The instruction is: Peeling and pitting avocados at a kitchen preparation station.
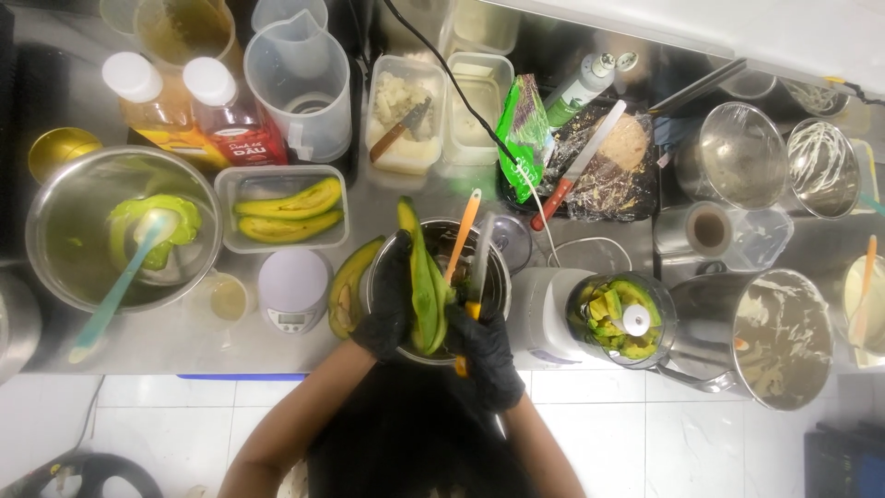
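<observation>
Gripped lengthwise in the black-gloved left hand point(387, 309), a long strip of green avocado skin point(422, 281) is held upright over a small steel bowl point(493, 277) near the front edge of the steel counter point(184, 346). The fingers are curled around the strip's lower half, with its pointed tip rising clear above them. The skin is judged light, limp and slick with pulp, so it is best taken low down, where it is widest, and supported from behind rather than pinched at the tip. The gloved right hand point(484, 346) is closed around an orange-handled tool point(464, 277), just beside the skin on its right and touching or nearly touching it; which cannot be told. Another hollowed avocado half point(348, 286) is seen lying against the bowl's left side.
</observation>
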